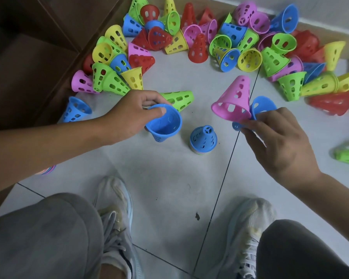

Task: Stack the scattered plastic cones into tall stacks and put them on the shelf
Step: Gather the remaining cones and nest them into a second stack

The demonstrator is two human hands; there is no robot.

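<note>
Two shoes (117, 224) and bent knees frame the bottom of the view, planted on the tiled floor (169, 198). Just beyond them stands a short stack (203, 140) of nested cones, blue on top, tip up. The left hand (127, 115) pinches the rim of a blue cone (164, 124) held mouth-up, thumb inside and fingers curled over the edge. The right hand (278, 141) grips a pink cone (233, 98) together with another blue cone (262, 106), fingertips clamped at their rims. Farther out, a green cone (178, 99) lies on its side, and a loose pile of cones (210, 39) spreads toward the wall. None is on a shelf yet. The two-cone grip looks loose, so one could slip; the left cone is inverted and would jam or topple the stack unless flipped first.
</note>
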